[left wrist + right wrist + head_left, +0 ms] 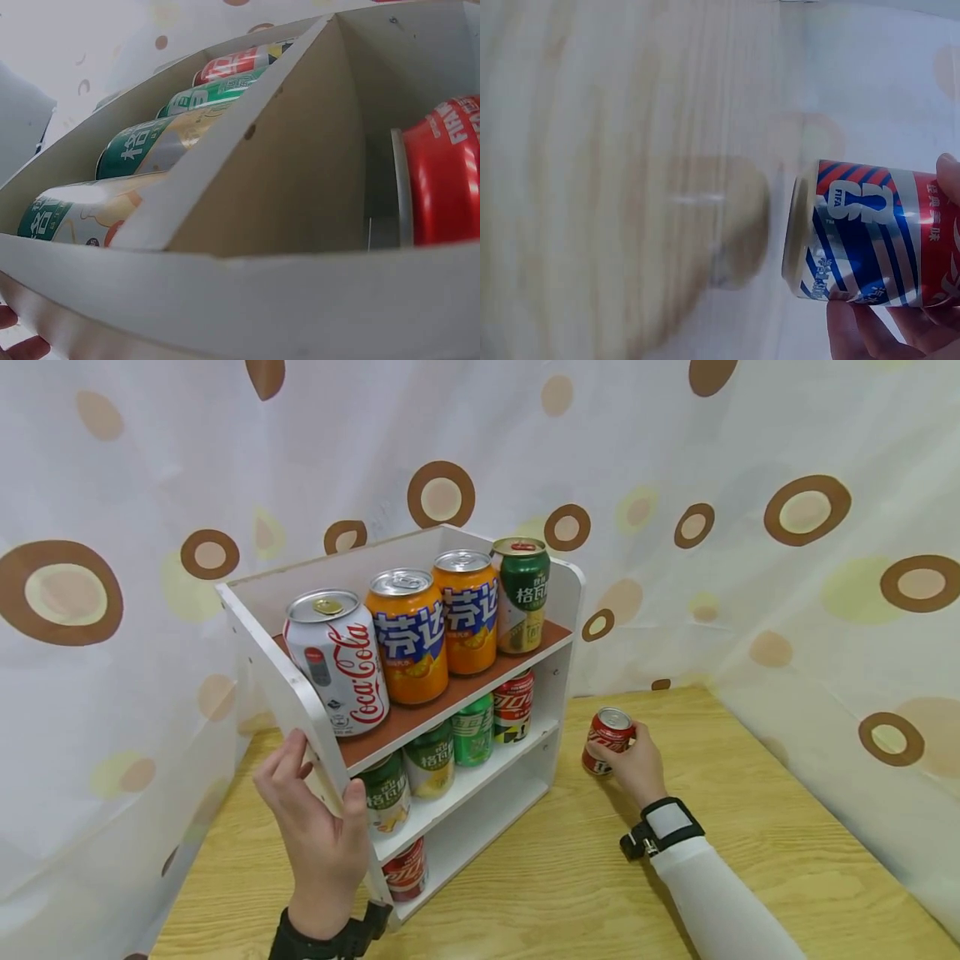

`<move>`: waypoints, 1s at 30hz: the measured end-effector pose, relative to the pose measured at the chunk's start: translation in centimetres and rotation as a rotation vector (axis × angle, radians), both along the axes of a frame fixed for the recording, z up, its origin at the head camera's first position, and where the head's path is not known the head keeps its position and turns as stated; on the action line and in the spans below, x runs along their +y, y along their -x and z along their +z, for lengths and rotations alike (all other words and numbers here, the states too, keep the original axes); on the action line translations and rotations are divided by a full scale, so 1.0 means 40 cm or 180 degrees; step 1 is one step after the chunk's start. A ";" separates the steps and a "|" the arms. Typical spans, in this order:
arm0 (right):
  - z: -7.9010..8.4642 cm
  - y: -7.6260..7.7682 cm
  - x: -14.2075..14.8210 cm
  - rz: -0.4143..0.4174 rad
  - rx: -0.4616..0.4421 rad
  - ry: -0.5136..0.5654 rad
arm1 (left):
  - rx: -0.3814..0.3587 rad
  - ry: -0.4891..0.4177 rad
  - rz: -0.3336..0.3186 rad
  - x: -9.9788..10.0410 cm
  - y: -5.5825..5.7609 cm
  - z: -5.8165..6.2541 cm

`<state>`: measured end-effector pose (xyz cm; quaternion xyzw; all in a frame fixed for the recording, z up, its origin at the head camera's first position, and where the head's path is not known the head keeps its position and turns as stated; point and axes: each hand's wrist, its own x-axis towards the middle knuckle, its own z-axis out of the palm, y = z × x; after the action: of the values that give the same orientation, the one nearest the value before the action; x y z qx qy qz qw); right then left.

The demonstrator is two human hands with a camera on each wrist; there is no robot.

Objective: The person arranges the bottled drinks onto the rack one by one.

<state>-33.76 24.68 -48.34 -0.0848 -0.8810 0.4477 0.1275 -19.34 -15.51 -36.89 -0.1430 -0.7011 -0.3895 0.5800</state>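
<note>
My right hand (pixel 637 766) grips a red Coca-Cola can (pixel 611 735) upright, right of the shelf, thumb and fingers round its sides. The right wrist view shows that can's blue-striped FIFA side (pixel 862 232) and its base edge over the wood. At the left side panel (pixel 281 681) of a white three-tier shelf is my left hand (pixel 322 835), fingers against the outer face and thumb by the front edge. In the left wrist view, its fingertips (pixel 26 349) show low at the panel. A red can (pixel 406 868) stands at the left end of the bottom tier.
The top tier holds a white Coca-Cola can (pixel 339 660), two orange soda cans (pixel 408 635) and a green-and-gold can (pixel 522 597). Several cans, including a green can (pixel 473 731), line the middle tier. Patterned curtain (pixel 510 435) surrounds the wooden table (pixel 547 868).
</note>
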 end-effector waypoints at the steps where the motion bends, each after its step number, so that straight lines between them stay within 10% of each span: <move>1: 0.001 -0.003 0.002 -0.0012 0.0021 -0.0030 | 0.0002 0.0000 -0.0003 0.000 0.001 0.001; 30: 0.043 -0.105 -0.066 0.0420 0.0365 -0.0517 | 0.0012 -0.0102 -0.0025 0.004 0.002 -0.002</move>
<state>-29.56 22.05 -46.61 0.0098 -0.9093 0.3863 0.1544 -19.40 -15.37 -36.96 -0.1372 -0.6931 -0.4026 0.5819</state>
